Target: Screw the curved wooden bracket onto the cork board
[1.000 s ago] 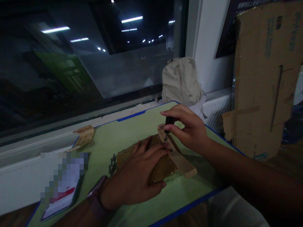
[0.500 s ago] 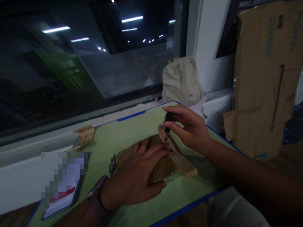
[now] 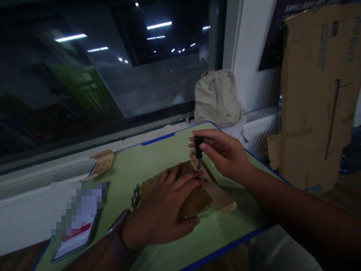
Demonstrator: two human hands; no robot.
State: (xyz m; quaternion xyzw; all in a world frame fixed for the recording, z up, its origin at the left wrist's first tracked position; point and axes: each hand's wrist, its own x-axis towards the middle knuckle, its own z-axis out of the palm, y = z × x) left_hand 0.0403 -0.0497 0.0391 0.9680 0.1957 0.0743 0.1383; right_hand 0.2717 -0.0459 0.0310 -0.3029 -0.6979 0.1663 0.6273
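Observation:
My left hand lies flat, fingers spread, on a brown wooden board on the green mat. A pale wooden strip runs diagonally across the board's right side. My right hand pinches a small black-handled screwdriver held upright, its tip down on the far end of the strip. A small heap of dark screws lies just left of the board, by my left wrist.
A perforated wooden block rests at the mat's far left corner. A phone-like flat item lies at the near left. A beige bag stands by the window, and a large cardboard sheet leans at the right.
My right hand's fingers have shifted on the screwdriver handle, turning it slightly while it stays upright on the strip. My left hand keeps still on the board.

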